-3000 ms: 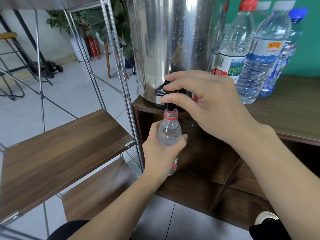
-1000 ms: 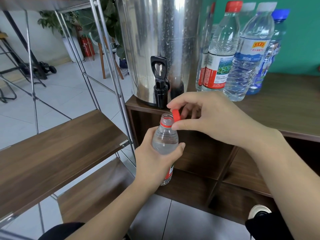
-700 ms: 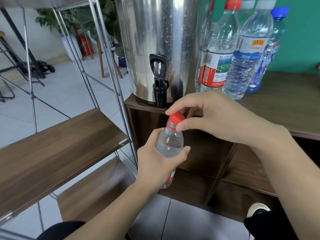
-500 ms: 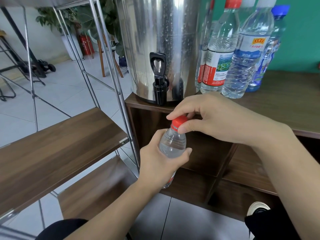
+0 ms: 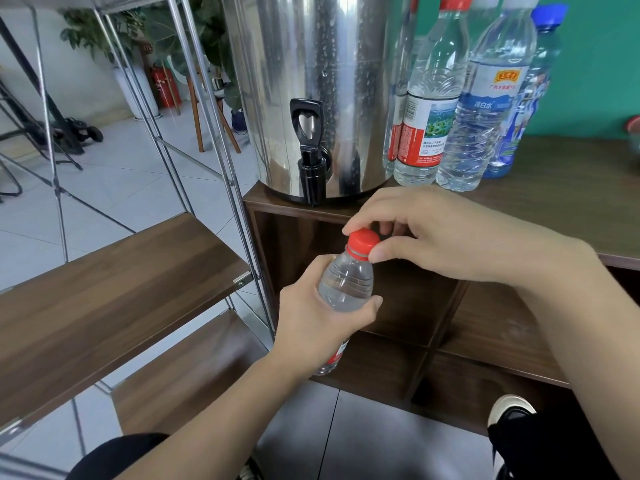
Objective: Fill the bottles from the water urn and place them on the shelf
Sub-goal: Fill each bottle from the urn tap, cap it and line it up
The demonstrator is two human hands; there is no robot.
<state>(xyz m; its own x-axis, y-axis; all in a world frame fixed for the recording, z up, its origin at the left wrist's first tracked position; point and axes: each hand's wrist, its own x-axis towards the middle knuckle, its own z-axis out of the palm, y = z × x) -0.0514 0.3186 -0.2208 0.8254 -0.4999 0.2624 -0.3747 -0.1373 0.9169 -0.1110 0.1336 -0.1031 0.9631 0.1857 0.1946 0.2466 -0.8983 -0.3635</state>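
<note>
Clear plastic bottle with a red screw cap and red-and-white label at its lower end. At 12 o'clock, a mirror-bright steel urn bearing a glossy black tap. At 1 o'clock, four clear bottles: one red-capped with a red, white and green label, one with a blue label and yellow-red emblem, one blue-capped. Teal wall behind. Dark walnut-grain cabinet top; brown streaked wood shelf on chrome rods at 9 o'clock. Pale grey floor tiles; red extinguisher at 11 o'clock.
</note>
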